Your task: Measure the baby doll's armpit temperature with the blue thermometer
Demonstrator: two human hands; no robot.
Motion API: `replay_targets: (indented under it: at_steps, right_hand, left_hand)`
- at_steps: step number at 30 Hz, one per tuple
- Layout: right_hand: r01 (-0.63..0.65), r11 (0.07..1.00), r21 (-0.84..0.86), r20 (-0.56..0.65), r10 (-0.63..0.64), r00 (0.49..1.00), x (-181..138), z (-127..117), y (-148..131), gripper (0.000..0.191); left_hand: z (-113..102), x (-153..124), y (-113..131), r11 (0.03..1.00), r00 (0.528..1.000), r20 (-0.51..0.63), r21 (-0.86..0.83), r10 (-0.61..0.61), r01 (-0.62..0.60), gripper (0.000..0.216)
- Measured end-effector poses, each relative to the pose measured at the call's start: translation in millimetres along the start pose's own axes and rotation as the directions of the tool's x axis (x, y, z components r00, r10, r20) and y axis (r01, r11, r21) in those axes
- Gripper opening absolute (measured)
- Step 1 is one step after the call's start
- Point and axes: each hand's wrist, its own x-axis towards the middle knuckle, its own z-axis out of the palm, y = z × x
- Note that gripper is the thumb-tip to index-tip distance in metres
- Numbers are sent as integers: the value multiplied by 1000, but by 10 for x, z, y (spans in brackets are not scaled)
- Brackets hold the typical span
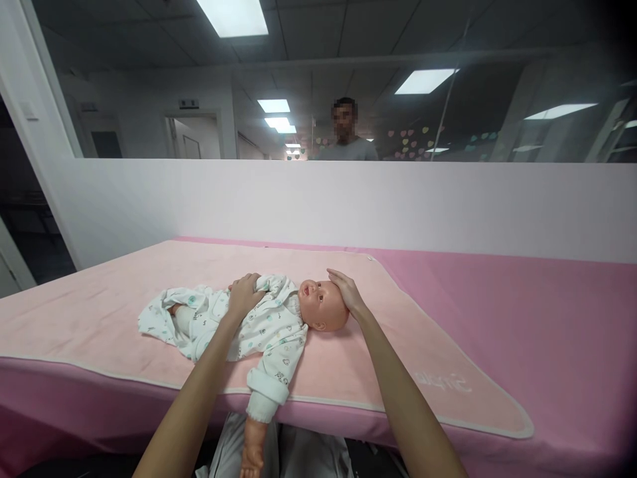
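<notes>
A baby doll [271, 332] lies on its back across a peach-coloured mat [388, 358], its bald head to the right. It wears a white outfit with small printed figures. My left hand [245, 297] is closed over the doll's far sleeve at the middle of its body, thumb on the near side; its fingertips are partly hidden. Against the crown of the doll's head rests my right hand [347, 291], fingers stretched out. The doll's near arm [255, 441] hangs over the front edge, its cuff folded back. The leg part of the outfit lies loose at the left.
The mat lies on a pink padded surface [557, 332] whose front edge is close to my lap. A low white wall [348, 202] runs along the back, with a window above it. A person [348, 147] appears in the glass.
</notes>
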Motion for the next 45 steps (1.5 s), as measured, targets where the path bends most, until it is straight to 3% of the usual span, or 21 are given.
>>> replay_targets:
  at_steps: [4,11,17,24,27,34,41,45]
  right_hand:
    - [-30,1000,-4,61,30,998,-14,-6,6,27]
    - [-3,1000,6,-16,3,1000,13,-9,29,29]
    - [-68,998,3,55,68,996,-29,-8,10,30]
    - [-21,1000,0,-24,21,999,3,-8,27,27]
    - [-23,1000,-10,9,24,1000,16,-13,40,27]
    - [-13,999,-38,-9,13,1000,61,-37,90,31]
    - [-37,998,-45,70,40,997,47,-44,99,36]
    - [-45,998,-47,60,48,997,41,-45,97,37]
  left_hand:
    - [-1,0,-4,1000,1000,2,-4,0,0,27]
    - [-2,-1,-4,1000,1000,-9,-8,5,-5,29]
    - [18,4,-23,1000,1000,-2,-22,-4,4,30]
    - [17,9,-24,1000,1000,-6,-27,-4,4,31]
    - [17,14,-24,999,1000,-5,-31,-12,12,33]
    - [40,12,-2,996,995,-66,-46,-80,77,44]
    - [109,104,-47,969,971,68,-74,-230,235,60]
    - [86,78,-48,971,981,-41,-157,-188,179,65]
